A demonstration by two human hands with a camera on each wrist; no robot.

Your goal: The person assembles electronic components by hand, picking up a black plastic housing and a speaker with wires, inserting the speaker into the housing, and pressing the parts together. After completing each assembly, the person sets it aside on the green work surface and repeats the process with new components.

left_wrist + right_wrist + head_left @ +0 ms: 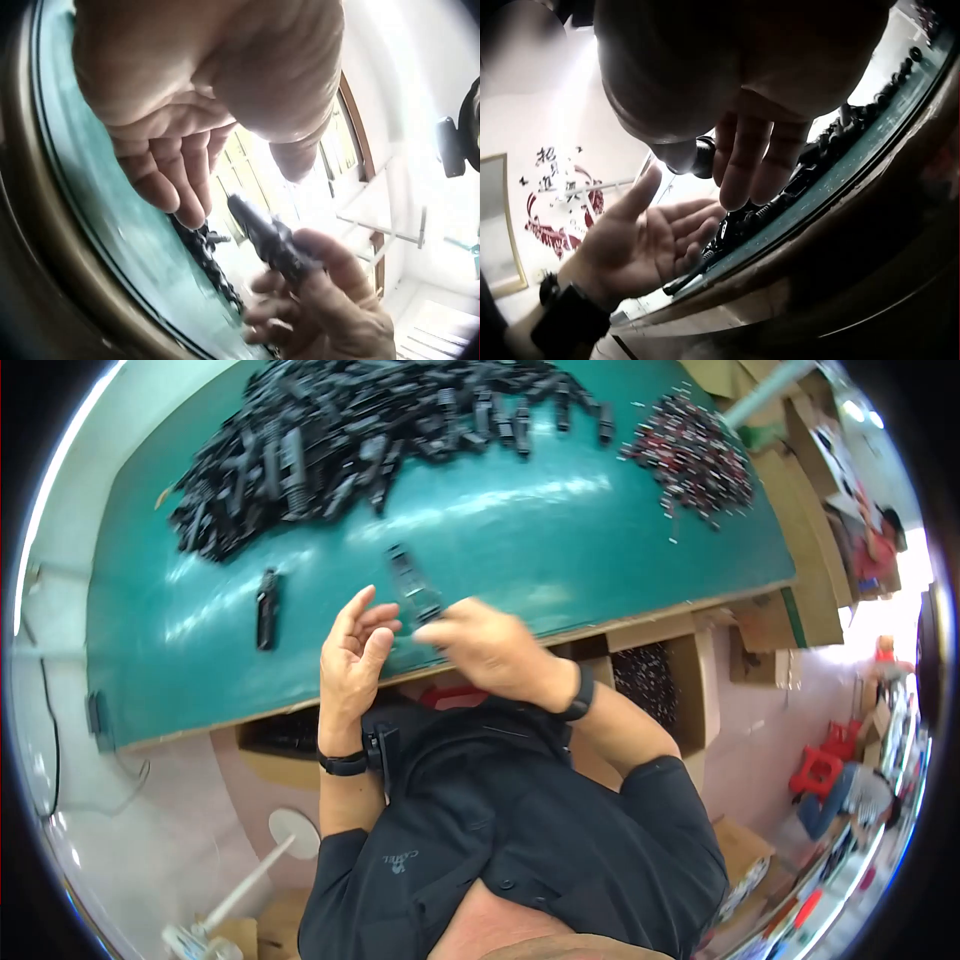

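My right hand pinches one end of a black, tube-shaped piece like a small flashlight, which appears blurred in the head view. Its rounded free end shows in the left wrist view, where the piece points up towards the other hand. My left hand is just to the left, palm turned up, fingers loosely spread and nothing in it. In the right wrist view the left palm is beneath the right fingers, which hide most of the piece. A similar black piece lies alone on the green table.
A large heap of black pieces covers the back left of the table. Small red, black and silvery parts are piled at the far right. Under the front edge stands an open cardboard box with dark small parts inside.
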